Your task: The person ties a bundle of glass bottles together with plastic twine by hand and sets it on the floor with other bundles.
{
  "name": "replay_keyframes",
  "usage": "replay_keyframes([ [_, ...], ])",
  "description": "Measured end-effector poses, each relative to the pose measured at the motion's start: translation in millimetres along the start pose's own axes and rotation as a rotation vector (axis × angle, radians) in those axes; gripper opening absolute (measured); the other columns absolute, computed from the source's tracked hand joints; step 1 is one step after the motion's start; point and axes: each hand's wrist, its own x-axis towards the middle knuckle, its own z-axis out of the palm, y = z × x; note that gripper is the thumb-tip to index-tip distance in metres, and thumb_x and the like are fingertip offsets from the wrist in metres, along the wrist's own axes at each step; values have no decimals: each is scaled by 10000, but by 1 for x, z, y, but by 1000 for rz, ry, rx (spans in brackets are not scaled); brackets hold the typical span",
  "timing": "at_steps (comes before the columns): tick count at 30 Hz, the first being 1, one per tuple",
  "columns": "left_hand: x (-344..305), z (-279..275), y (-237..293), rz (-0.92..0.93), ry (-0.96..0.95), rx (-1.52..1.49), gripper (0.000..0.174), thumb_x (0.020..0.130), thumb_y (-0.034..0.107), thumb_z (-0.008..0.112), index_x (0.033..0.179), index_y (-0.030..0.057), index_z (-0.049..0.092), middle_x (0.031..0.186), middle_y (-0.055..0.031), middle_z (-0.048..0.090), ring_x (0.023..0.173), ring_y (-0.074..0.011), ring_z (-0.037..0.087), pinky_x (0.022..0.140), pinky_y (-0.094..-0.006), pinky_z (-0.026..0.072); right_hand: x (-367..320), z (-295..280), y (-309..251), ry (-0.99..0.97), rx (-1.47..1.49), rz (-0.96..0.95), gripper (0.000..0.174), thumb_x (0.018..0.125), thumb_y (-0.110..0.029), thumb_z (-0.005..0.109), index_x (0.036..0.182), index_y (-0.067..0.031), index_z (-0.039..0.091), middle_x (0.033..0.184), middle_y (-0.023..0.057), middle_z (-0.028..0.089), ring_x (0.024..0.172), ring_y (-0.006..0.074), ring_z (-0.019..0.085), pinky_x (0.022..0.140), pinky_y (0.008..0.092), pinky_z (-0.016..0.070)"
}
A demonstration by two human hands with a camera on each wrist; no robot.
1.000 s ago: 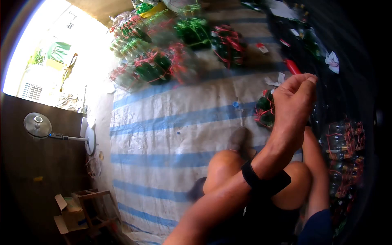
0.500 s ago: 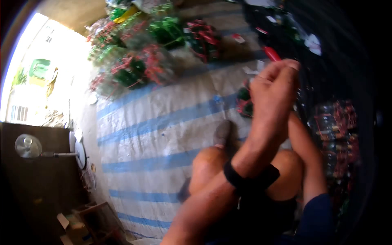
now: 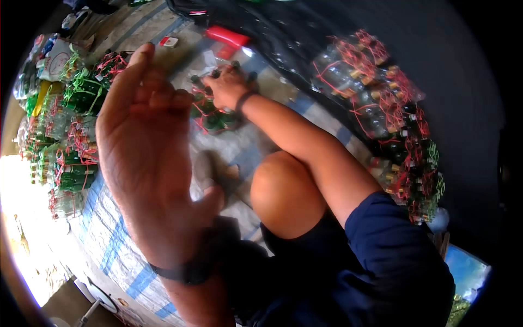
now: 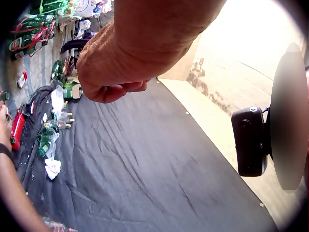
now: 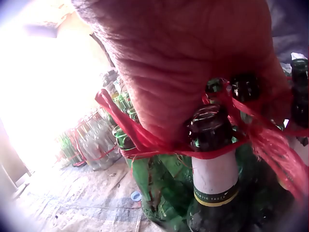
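Observation:
A bundle of green bottles (image 3: pixel 215 121) tied with red strips stands on the striped sheet. My right hand (image 3: pixel 226 90) grips it at the bottle necks. Close up, the right hand (image 5: pixel 183 58) covers the tops beside a white-labelled bottle (image 5: pixel 215 174) and a red strip (image 5: pixel 120 121); its fingertips are hidden. Raised near the head camera, my left hand (image 3: pixel 150 147) holds nothing visible, its fingers loosely bent and its thumb apart. The left wrist view shows the left hand (image 4: pixel 120 58) in the air, away from the bottles.
More tied bottles stand at the left (image 3: pixel 76 163) and along the right (image 3: pixel 376 82). A red packet (image 3: pixel 227 37) and a small red-and-white box (image 3: pixel 169 42) lie beyond the bundle. Dark sheeting (image 4: pixel 140 145) borders the striped sheet. One knee (image 3: pixel 286 193) is near my right arm.
The head view has swung right, bringing the right-hand bottle row further into view. My left hand appears nearer the camera, at the left. My right hand, hidden before, now shows on the bundle.

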Motion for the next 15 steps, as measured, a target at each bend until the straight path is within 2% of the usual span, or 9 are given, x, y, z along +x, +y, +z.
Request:
replay_keyframes([
  [1, 2, -1, 1, 5, 2, 14, 275, 1086, 19, 651, 1346, -67, 636, 831, 9, 518, 742, -105, 480, 735, -281, 400, 2, 1, -2, 13, -15, 11, 692, 778, -261, 837, 1449, -274, 670, 1544, 441, 534, 1455, 549, 550, 1167, 549, 462],
  [3, 9, -10, 4, -44, -36, -43, 276, 1082, 1, 645, 1346, -80, 632, 832, 5, 503, 739, -113, 467, 733, -289, 395, 0, 3, 1, 52, -30, -31, 676, 772, -263, 845, 1428, -275, 685, 1508, 408, 577, 1429, 523, 570, 1127, 537, 497],
  [4, 10, -10, 5, -53, -52, -11, 277, 1083, -2, 644, 1347, -84, 630, 829, 2, 500, 739, -115, 467, 736, -292, 396, -1, 2, 1, 47, -27, -26, 676, 772, -263, 845, 1428, -275, 685, 1508, 408, 577, 1429, 523, 570, 1127, 537, 497],
  [6, 10, -7, 5, -69, -64, 22, 278, 1083, -4, 643, 1348, -88, 628, 826, -1, 497, 738, -117, 466, 738, -294, 396, -2, 0, 1, 55, -168, -90, 750, 801, -312, 838, 1513, -250, 609, 1463, 439, 606, 1329, 470, 675, 1028, 486, 566],
  [7, 10, -2, 4, -46, -23, 56, 279, 1087, -1, 638, 1352, -91, 625, 823, -2, 491, 737, -118, 461, 740, -298, 396, -5, -3, 0, 48, -165, -85, 750, 801, -312, 838, 1513, -250, 609, 1463, 439, 606, 1329, 470, 675, 1028, 486, 566],
  [9, 10, -4, 2, -32, 23, 90, 280, 1092, 2, 633, 1355, -93, 622, 820, -4, 486, 735, -119, 456, 742, -302, 396, -12, -10, -2, 51, -103, -71, 726, 792, -315, 836, 1481, -223, 628, 1393, 372, 680, 1325, 455, 678, 1007, 480, 570],
  [10, 13, -7, 2, -53, -41, 54, 279, 1094, 5, 630, 1355, -94, 619, 818, -4, 483, 735, -119, 453, 742, -302, 395, -12, -12, -2, 45, -77, -80, 722, 788, -304, 825, 1478, -217, 631, 1347, 313, 717, 1313, 442, 681, 1017, 478, 561],
  [11, 15, -9, 2, -73, -106, 17, 278, 1097, 8, 628, 1354, -96, 616, 817, -5, 480, 735, -120, 449, 742, -302, 393, -15, -13, -2, 44, -76, -78, 722, 788, -304, 825, 1478, -217, 631, 1347, 313, 717, 1313, 442, 681, 1017, 478, 561],
  [15, 17, -12, 0, -108, -150, -45, 268, 1098, 9, 628, 1346, -94, 615, 815, -3, 476, 736, -117, 446, 745, -302, 397, -25, -26, -4, 8, -31, -28, 725, 790, -279, 800, 1491, -221, 624, 1326, 283, 734, 1304, 424, 679, 1047, 482, 541],
])
